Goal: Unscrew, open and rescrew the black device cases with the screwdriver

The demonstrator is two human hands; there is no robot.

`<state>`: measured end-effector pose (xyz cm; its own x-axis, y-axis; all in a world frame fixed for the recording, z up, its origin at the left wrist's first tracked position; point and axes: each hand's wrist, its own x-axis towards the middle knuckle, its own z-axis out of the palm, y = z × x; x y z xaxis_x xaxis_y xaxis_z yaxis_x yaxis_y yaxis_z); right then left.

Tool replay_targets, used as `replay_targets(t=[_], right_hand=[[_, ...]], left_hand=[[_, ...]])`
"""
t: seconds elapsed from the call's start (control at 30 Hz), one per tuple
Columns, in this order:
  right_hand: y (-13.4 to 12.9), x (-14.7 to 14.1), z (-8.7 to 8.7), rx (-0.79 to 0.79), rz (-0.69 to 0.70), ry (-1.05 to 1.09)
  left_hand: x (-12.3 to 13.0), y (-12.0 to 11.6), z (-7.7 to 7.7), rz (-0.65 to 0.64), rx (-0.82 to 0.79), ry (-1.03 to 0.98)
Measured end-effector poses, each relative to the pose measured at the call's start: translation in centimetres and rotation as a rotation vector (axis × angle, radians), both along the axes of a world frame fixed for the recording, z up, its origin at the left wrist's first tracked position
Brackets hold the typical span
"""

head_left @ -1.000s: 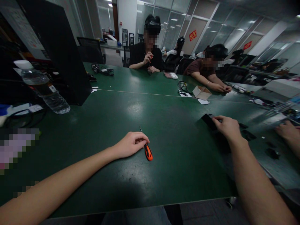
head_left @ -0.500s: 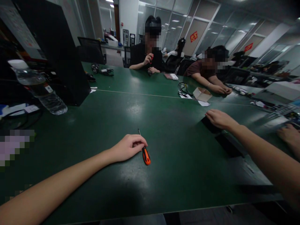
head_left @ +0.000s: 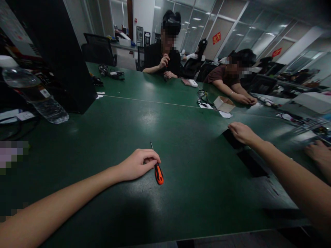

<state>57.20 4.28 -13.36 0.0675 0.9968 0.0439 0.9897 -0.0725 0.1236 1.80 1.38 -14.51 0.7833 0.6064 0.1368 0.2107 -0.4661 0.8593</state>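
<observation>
On the green table point(head_left: 186, 193), my left hand point(head_left: 141, 163) is closed on an orange and black screwdriver point(head_left: 159, 175), its thumb and fingertips at the upper end of the handle. The handle lies toward me and the thin shaft points away. At the right, my right hand point(head_left: 241, 132) has its fingers pressed together at the far edge of a flat black piece point(head_left: 231, 138). A second dark flat piece point(head_left: 252, 162) lies just nearer to me, below my right wrist.
A water bottle point(head_left: 38, 93) stands tilted in view beside a tall black case point(head_left: 59, 51) at the left. Across the table sit two people; a small open box point(head_left: 223, 104) and cables point(head_left: 203, 97) lie near them. Another person's hand point(head_left: 319, 151) is at the right edge.
The view has shifted slightly, so the bottle and black case appear farther left. Both hands keep their hold, with the screwdriver nearly unmoved.
</observation>
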Motion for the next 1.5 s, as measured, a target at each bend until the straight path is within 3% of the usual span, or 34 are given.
replay_targets(t=[0.2, 0.37, 0.47, 0.57, 0.7, 0.83, 0.97, 1.1, 1.27, 1.4, 1.5], right_hand=[[0.0, -1.0, 0.3, -0.01, -0.096, 0.019], [-1.5, -1.6, 1.8, 0.07, -0.218, 0.085], [-4.5, -1.6, 3.0, 0.134, -0.311, 0.128], [-9.2, -2.0, 3.1, 0.148, -0.408, 0.165], [-15.5, -3.1, 1.6, 0.066, -0.41, 0.236], [-18.4, -5.4, 0.2, 0.055, -0.357, 0.249], [-17.6, -10.4, 0.0, 0.026, -0.191, 0.309], [-14.5, -18.9, 0.5, -0.064, 0.114, 0.432], [-9.7, -29.4, 1.2, -0.055, 0.446, 0.561], [-6.9, -34.5, 3.3, 0.114, 0.55, 0.758], [-5.5, -36.2, 6.3, 0.102, 0.555, 0.792]], left_hand=[[-0.3, 0.1, -0.9, -0.01, 0.14, -0.016], [-0.9, -0.1, -1.2, -0.102, 0.595, 0.148], [-1.1, -0.1, -1.0, -0.089, 0.73, 0.271], [-1.1, -0.1, -0.8, -0.068, 0.783, 0.294], [-1.0, 0.2, -1.0, -0.059, 0.83, 0.227], [-1.0, 0.3, -1.3, -0.08, 0.751, 0.127], [-1.1, 0.1, -1.3, -0.017, 0.668, -0.044], [-1.2, 0.0, -1.3, 0.134, 0.582, -0.229], [-1.1, 0.3, -1.1, 0.401, 0.465, -0.271], [-1.0, 0.7, -0.9, 0.516, 0.428, -0.289], [-0.9, 0.7, -0.9, 0.514, 0.382, -0.296]])
